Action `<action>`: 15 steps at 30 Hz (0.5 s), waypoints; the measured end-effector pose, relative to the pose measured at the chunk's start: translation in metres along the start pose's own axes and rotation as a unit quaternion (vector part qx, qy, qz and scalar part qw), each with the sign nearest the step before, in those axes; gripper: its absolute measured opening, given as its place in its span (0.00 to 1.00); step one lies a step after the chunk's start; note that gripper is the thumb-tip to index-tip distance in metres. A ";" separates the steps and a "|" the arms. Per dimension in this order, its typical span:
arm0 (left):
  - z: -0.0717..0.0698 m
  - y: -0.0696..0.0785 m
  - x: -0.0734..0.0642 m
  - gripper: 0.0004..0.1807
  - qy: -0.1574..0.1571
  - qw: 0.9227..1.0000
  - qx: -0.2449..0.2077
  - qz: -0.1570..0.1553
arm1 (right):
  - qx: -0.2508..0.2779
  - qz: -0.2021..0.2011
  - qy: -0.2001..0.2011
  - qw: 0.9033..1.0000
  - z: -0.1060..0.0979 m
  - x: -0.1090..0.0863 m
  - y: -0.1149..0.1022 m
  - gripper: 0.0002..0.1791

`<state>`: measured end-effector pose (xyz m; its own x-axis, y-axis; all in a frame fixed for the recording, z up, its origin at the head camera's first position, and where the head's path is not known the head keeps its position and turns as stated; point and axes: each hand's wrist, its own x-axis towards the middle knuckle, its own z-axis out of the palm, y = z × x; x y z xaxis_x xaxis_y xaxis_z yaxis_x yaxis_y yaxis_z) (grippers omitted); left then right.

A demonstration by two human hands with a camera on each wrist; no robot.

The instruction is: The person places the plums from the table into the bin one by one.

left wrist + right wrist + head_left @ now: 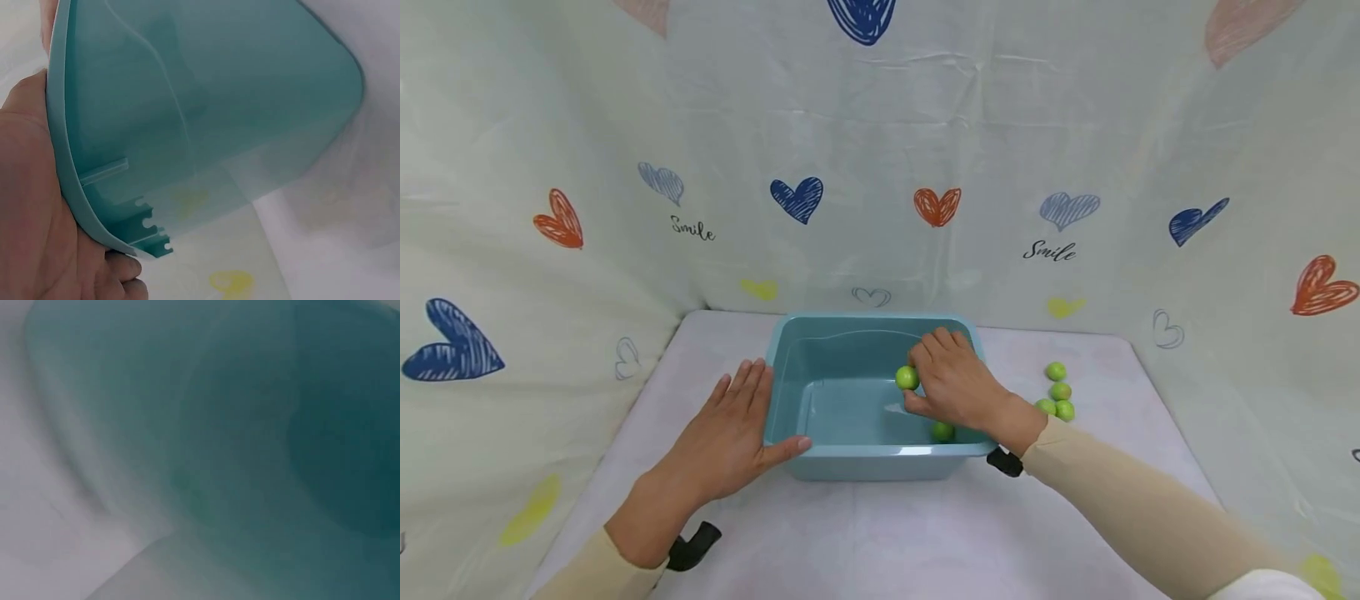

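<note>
A light blue plastic basin (pixel 865 451) stands on the white-covered table. Over its inside, my right hand (pixel 958 379) pinches a small round green fruit (pixel 907 378) between thumb and fingers. Another green fruit (pixel 942 432) lies in the basin near the front right corner, partly hidden by the rim. My left hand (pixel 722 433) rests against the basin's left rim, fingers straight and thumb over the front corner. The left wrist view shows that hand (pixel 37 187) along the rim (pixel 57 125). In the right wrist view only the blurred basin wall (pixel 137 425) shows.
Several green fruits (pixel 1060 391) lie on the table (pixel 1105 375) right of the basin, partly behind my right wrist. A white curtain (pixel 865 125) printed with hearts hangs behind and along both sides. Dark wrist straps (pixel 694 547) show under the forearms.
</note>
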<state>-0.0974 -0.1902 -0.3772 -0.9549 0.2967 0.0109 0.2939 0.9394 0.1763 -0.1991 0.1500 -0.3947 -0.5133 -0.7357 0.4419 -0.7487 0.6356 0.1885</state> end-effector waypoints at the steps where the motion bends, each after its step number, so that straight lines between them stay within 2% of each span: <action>1: 0.000 0.001 0.000 0.65 0.000 1.000 0.000 -0.001 | 0.001 0.000 -0.002 1.000 0.003 -0.001 -0.001 0.17; 10: 0.001 0.000 0.003 0.67 -0.003 1.000 -0.015 0.002 | -0.022 0.007 -0.041 0.999 0.014 -0.007 -0.006 0.16; 15: 0.003 -0.004 0.002 0.69 -0.013 0.999 -0.042 -0.009 | -0.039 0.004 -0.052 0.998 0.015 -0.004 -0.007 0.16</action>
<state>-0.1002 -0.1928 -0.3805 -0.9584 0.2847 -0.0175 0.2707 0.9271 0.2591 -0.1983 0.1447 -0.4112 -0.5624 -0.7489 0.3506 -0.7122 0.6541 0.2549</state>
